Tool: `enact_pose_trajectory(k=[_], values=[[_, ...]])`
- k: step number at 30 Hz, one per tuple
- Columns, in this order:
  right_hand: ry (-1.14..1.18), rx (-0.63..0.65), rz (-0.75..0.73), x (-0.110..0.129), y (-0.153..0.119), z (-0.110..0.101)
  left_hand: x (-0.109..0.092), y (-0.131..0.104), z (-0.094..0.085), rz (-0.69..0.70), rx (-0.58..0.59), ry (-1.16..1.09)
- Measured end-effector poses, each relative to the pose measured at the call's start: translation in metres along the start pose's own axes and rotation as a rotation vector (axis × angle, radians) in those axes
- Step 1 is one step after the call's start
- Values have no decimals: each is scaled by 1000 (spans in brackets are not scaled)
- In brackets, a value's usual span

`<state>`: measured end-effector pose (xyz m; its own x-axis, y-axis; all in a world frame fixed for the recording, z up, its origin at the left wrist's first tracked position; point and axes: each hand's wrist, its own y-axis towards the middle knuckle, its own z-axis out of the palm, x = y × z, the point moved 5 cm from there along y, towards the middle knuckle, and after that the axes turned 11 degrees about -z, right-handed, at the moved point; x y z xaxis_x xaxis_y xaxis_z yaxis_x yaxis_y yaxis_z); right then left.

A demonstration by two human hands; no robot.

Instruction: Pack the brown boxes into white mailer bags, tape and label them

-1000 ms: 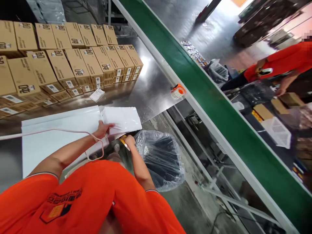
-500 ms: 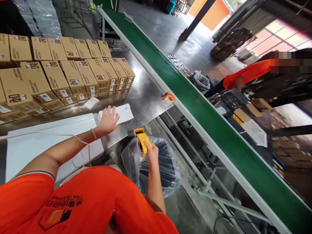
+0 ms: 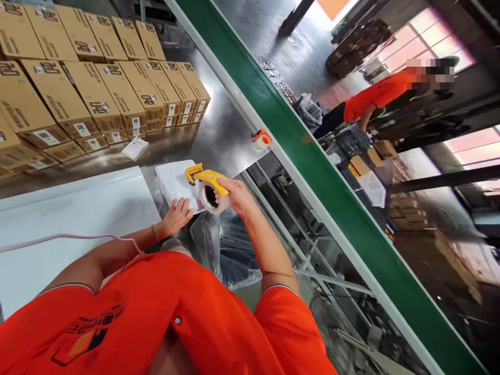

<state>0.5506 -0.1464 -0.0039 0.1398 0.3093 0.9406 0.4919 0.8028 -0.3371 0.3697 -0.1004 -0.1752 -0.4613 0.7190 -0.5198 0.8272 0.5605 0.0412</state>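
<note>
1. The right hand (image 3: 238, 197) is closed around the handle of a yellow plastic tape dispenser (image 3: 207, 187) loaded with a roll of clear tape, and holds it above the near edge of a white plastic mailer bag (image 3: 172, 179).
2. The left hand (image 3: 176, 215) has its fingers curled over the near edge of that mailer bag and presses on it; how much of the bag it grips underneath cannot be seen.
3. The tape dispenser has a yellow frame with a flat front lip pointing up and left; the pale, glossy roll sits below the frame, its dark core turned to the camera.
4. The mailer bag lies flat on the polished steel worktable (image 3: 222, 135), at its near corner, just beside a larger white sheet (image 3: 78, 208).
5. The dispenser covers part of the bag's right side, so whether its front lip touches the bag is hard to tell.
6. A thin pale cable (image 3: 70, 238) crosses the white sheet to the left forearm.
7. Below the hands hangs a clear plastic bag of dark contents (image 3: 230, 250); the orange shirt (image 3: 164, 317) hides its lower part.
8. Rows of brown cardboard cartons (image 3: 97, 78) run off the top and left edges of the view.
</note>
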Motion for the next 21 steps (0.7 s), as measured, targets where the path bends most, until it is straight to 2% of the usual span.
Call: enact_pose_trajectory(k=[3, 6, 12, 15, 18, 21], values=[[-80, -16, 139, -31, 0, 12, -3, 1, 8, 27, -41, 77], [-67, -8, 205, -46, -10, 13, -9, 3, 3, 20, -53, 128], [47, -83, 49, -45, -49, 3, -22, 17, -23, -23, 26, 184], [33, -165, -49, -50, -76, 1, -27, 29, -34, -68, 72, 152], [5, -269, -118, -59, -103, -2, -26, 48, -52, -163, 52, 117], [14, -305, -146, -71, -114, -2, -23, 75, -79, -279, 9, 95]])
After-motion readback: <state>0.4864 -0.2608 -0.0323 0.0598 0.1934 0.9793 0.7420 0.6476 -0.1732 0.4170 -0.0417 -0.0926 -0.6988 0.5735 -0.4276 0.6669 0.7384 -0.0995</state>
